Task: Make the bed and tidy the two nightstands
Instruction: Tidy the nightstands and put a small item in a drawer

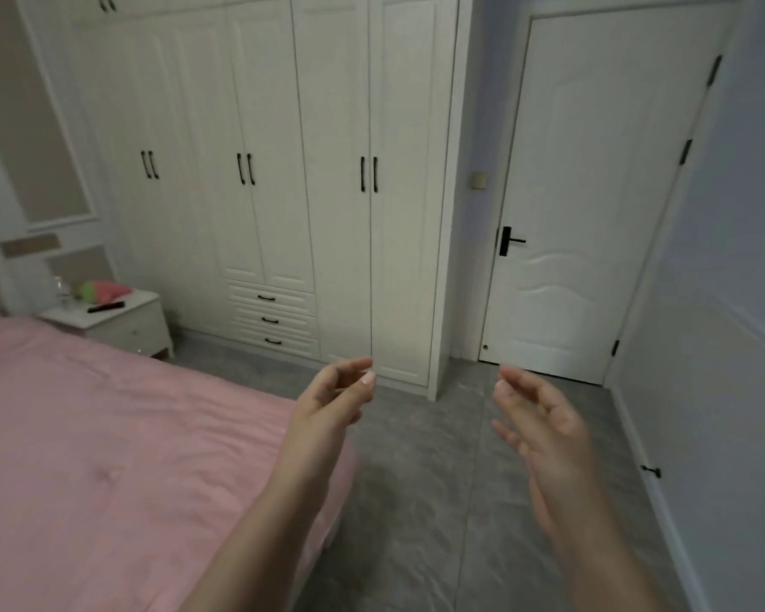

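Note:
A bed with a smooth pink cover fills the lower left. Beyond its far side stands a white nightstand; on its top lie a pink and green soft toy, a black remote and a clear glass object. My left hand hovers over the bed's right corner, fingers loosely curled and empty. My right hand is raised over the floor beside it, fingers apart, holding nothing. Only one nightstand is in view.
A tall white wardrobe with black handles and three low drawers lines the far wall. A closed white door with a black handle stands at the right. Grey tiled floor runs between the bed and the right wall.

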